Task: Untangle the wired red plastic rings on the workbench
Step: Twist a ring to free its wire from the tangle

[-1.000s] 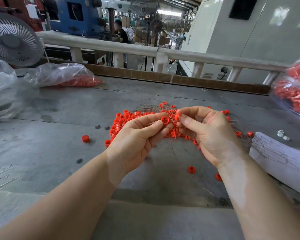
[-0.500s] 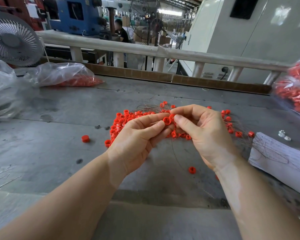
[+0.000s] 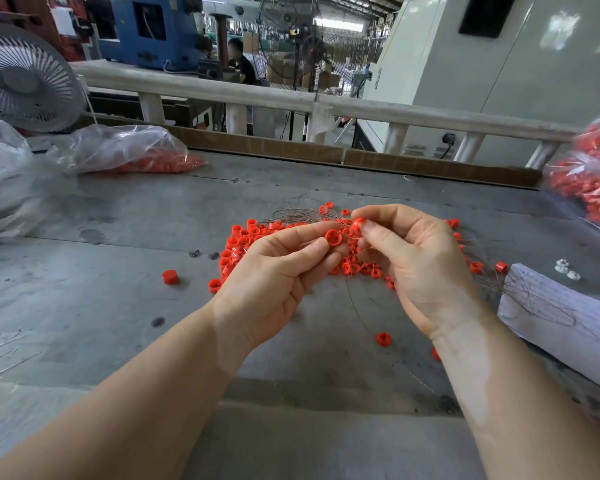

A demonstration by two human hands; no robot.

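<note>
Left hand (image 3: 278, 271) pinched 1 red ring (image 3: 333, 237); right hand (image 3: 420, 258) pinched another (image 3: 358, 222), frame centre, above the wired pile (image 3: 243, 244) on the surface (image 3: 118, 306). Risk: pulling apart could tighten the wires (image 3: 291, 214) and drag the pile.

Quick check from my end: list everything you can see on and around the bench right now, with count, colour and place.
tangled rings: many, red, on thin wires, bench centre
loose rings: several, red, scattered round the pile
workbench: one, grey
near-left bag: one, clear, bench's left edge
far-left bag: one, clear, red parts inside
right bag: one, clear, red parts inside
paper sheet: one, white, right, wires lying over it
white pieces: two, beyond the paper
fan: one, grey, far left
left hand: pinches one ring
right hand: pinches another ring
</note>
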